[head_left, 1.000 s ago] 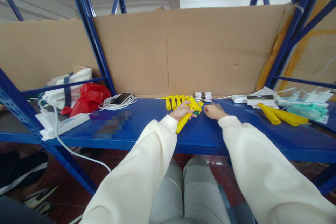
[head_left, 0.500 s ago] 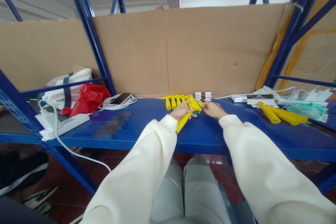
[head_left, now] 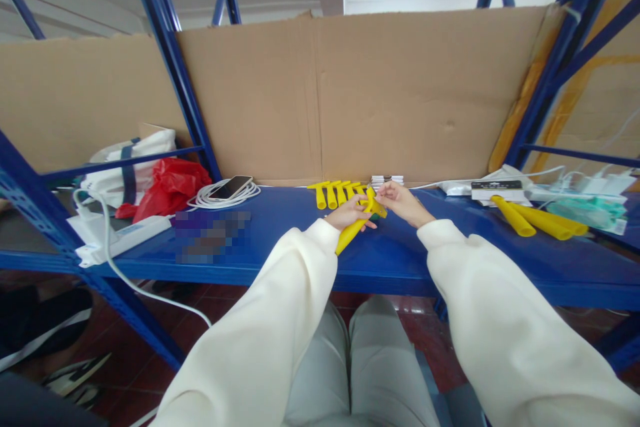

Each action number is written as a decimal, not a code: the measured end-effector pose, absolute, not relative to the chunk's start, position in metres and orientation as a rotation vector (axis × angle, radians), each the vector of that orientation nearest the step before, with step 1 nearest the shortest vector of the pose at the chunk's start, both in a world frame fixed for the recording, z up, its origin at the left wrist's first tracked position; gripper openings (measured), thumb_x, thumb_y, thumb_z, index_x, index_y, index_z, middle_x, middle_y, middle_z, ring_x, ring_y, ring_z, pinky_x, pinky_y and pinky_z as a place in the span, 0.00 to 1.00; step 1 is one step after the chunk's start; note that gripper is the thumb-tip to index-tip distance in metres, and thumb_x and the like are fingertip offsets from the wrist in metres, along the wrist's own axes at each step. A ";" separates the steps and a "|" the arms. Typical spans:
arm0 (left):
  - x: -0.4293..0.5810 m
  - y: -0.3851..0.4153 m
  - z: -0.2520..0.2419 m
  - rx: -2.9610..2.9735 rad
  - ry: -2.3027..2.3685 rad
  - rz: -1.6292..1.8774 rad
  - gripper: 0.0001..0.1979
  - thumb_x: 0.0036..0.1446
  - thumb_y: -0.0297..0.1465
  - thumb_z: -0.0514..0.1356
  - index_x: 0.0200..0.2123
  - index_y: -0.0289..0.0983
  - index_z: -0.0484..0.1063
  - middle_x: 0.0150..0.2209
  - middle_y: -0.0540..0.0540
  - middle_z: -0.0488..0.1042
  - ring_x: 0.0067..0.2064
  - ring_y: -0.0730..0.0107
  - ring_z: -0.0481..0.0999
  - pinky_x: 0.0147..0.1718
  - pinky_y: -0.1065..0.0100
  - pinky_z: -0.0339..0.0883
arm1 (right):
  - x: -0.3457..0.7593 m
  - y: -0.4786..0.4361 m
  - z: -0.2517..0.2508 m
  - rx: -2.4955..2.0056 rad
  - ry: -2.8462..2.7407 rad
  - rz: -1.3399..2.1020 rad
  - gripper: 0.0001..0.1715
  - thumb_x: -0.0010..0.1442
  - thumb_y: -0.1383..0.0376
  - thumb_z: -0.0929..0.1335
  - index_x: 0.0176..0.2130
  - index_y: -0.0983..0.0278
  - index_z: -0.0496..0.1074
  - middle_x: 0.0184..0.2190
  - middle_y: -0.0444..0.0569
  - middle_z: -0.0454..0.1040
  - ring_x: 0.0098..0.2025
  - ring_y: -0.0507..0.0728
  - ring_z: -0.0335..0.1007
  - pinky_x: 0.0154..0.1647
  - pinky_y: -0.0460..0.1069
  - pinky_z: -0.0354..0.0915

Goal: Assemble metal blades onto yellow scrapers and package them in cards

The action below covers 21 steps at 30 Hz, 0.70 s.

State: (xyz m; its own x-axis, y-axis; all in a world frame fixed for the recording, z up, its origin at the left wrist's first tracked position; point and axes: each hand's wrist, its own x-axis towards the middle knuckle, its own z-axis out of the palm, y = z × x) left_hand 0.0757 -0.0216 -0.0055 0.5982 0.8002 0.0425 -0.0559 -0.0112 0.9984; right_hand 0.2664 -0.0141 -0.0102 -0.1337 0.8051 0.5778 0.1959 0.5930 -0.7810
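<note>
My left hand is closed around the tubular handle of a yellow tool, which slants up and to the right. Its wider head points towards my right hand. The fingertips of my right hand are pinched together at the upper edge of this head; what they hold, if anything, is too small to make out. Just behind lies a row of several similar yellow tools, side by side on the blue shelf. A stack of small white packs stands behind my right fingers, partly hidden. Something green shows beneath the tool's head.
Loose yellow handles lie on the right beside a black-and-white package. On the left are a phone on a coiled white cable, a red plastic bag and a white power strip. Cardboard walls the back.
The tool's head has turned and dropped slightly. My right hand has risen and shifted a little, with its fingers now at the head's upper edge. My left hand keeps its hold.
</note>
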 end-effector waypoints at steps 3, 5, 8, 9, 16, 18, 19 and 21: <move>0.076 -0.022 -0.006 1.439 0.684 0.772 0.21 0.55 0.17 0.62 0.48 0.39 0.62 0.34 0.52 0.73 0.27 0.67 0.82 0.23 0.73 0.68 | 0.266 -0.014 -0.010 -0.854 -1.648 0.663 0.20 0.46 0.55 0.77 0.31 0.59 0.67 0.31 0.43 0.72 0.35 0.54 0.69 0.45 0.55 0.70; 0.076 -0.022 -0.007 1.440 0.689 0.778 0.20 0.55 0.16 0.61 0.47 0.38 0.62 0.33 0.52 0.72 0.27 0.66 0.82 0.23 0.73 0.68 | 0.267 -0.014 -0.010 -0.871 -1.640 0.668 0.19 0.46 0.56 0.77 0.32 0.59 0.68 0.31 0.43 0.73 0.35 0.54 0.70 0.46 0.55 0.70; 0.076 -0.020 -0.008 1.434 0.671 0.772 0.22 0.54 0.17 0.63 0.49 0.38 0.62 0.35 0.51 0.73 0.27 0.66 0.82 0.24 0.73 0.69 | 0.268 -0.015 -0.009 -0.893 -1.624 0.690 0.18 0.45 0.59 0.77 0.33 0.60 0.69 0.31 0.43 0.73 0.35 0.54 0.71 0.46 0.55 0.71; 0.075 -0.019 -0.009 1.432 0.664 0.769 0.23 0.54 0.17 0.64 0.49 0.39 0.63 0.35 0.51 0.73 0.27 0.67 0.82 0.24 0.72 0.69 | 0.268 -0.016 -0.009 -0.897 -1.621 0.700 0.18 0.45 0.60 0.77 0.33 0.60 0.70 0.31 0.43 0.73 0.35 0.54 0.71 0.46 0.55 0.71; 0.075 -0.016 -0.011 1.451 0.697 0.758 0.23 0.53 0.18 0.64 0.50 0.39 0.63 0.36 0.50 0.73 0.27 0.68 0.82 0.24 0.72 0.69 | 0.268 -0.017 -0.008 -0.912 -1.604 0.709 0.17 0.44 0.62 0.77 0.33 0.61 0.71 0.30 0.43 0.74 0.36 0.54 0.73 0.48 0.56 0.72; 0.075 -0.017 -0.011 1.460 0.697 0.756 0.23 0.54 0.18 0.64 0.50 0.39 0.63 0.35 0.51 0.73 0.27 0.68 0.82 0.24 0.73 0.69 | 0.269 -0.015 -0.009 -0.921 -1.610 0.703 0.17 0.45 0.62 0.77 0.34 0.61 0.71 0.32 0.44 0.75 0.37 0.55 0.73 0.48 0.56 0.72; 0.075 -0.017 -0.011 1.464 0.696 0.753 0.23 0.54 0.18 0.64 0.50 0.40 0.63 0.35 0.52 0.73 0.27 0.68 0.82 0.24 0.73 0.69 | 0.270 -0.014 -0.010 -0.925 -1.616 0.692 0.17 0.45 0.62 0.77 0.34 0.61 0.71 0.33 0.45 0.76 0.38 0.55 0.73 0.49 0.57 0.73; 0.074 -0.018 -0.010 1.468 0.686 0.749 0.23 0.54 0.18 0.63 0.49 0.40 0.62 0.33 0.53 0.73 0.27 0.68 0.82 0.23 0.74 0.68 | 0.271 -0.011 -0.012 -0.942 -1.622 0.645 0.17 0.46 0.61 0.77 0.35 0.61 0.72 0.35 0.47 0.77 0.39 0.56 0.74 0.50 0.58 0.72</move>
